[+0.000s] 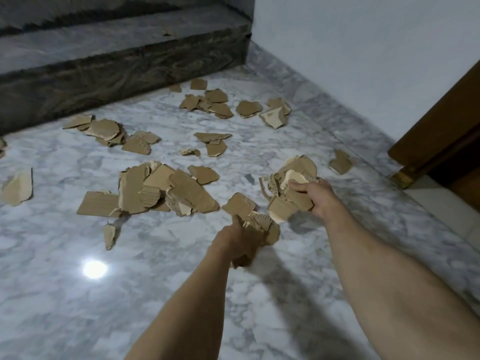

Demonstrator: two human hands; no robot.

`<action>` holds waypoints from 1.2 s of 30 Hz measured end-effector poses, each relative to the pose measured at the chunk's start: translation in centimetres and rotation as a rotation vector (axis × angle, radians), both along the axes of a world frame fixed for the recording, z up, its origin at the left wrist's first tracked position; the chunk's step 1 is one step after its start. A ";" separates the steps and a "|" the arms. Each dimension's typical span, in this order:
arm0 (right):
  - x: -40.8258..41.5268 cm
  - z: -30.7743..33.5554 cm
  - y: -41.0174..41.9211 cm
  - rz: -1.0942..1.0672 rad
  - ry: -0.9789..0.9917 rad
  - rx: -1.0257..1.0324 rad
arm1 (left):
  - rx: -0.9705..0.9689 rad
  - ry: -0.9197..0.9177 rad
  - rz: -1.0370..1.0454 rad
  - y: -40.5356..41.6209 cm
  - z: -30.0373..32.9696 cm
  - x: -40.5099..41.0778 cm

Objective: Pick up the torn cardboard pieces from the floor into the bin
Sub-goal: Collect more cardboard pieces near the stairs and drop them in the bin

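No readable writing anywhere; faint dark marks on a couple of scraps are too small to make out.

Both hands are loaded. The left hand [240, 239] has its fingers curled tight round a bunch of torn cardboard [250, 216]: flat brown faces, ragged edges, and a strip of exposed corrugated ridges poking out just above the knuckles. The right hand [315, 194] grips a bigger wad of pieces [292, 181], thumb clamped across the top over a pale, peeled inner layer, fingers wrapped underneath. The two bundles sit near each other, not quite touching as far as I can tell.

Beyond the fingertips, the scattered cardboard pieces [166, 190] lie on the floor [181, 294], which is glossy white-grey veined marble with a bright lamp reflection. The biggest heap lies just left of the left hand's fingers; smaller clusters sit farther out, toward the dark stone step [117, 71]. One lone scrap [340, 162] lies past the right hand's fingers, towards a brown wooden door [441, 126] and a plain white wall [363, 61].

No bin in shot.
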State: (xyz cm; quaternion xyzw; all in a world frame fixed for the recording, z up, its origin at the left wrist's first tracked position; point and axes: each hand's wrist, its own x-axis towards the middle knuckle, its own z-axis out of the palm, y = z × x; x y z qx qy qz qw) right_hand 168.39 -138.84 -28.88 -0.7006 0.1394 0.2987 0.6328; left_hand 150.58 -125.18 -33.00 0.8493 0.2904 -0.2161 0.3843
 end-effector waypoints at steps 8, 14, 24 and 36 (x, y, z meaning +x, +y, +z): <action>-4.0 -1.7 -0.7 0.484 0.164 -0.165 | 0.149 -0.051 0.165 -0.7 -1.2 -0.2; -5.4 -3.9 1.5 0.700 0.109 -0.287 | 0.189 -0.063 0.224 1.8 -1.9 -1.7; -6.0 -4.2 4.3 0.744 0.258 -0.206 | -0.352 -0.188 0.352 5.0 -2.3 -3.2; 3.7 -2.7 3.1 0.500 -0.067 -0.378 | -0.393 -0.198 0.425 11.2 0.1 0.8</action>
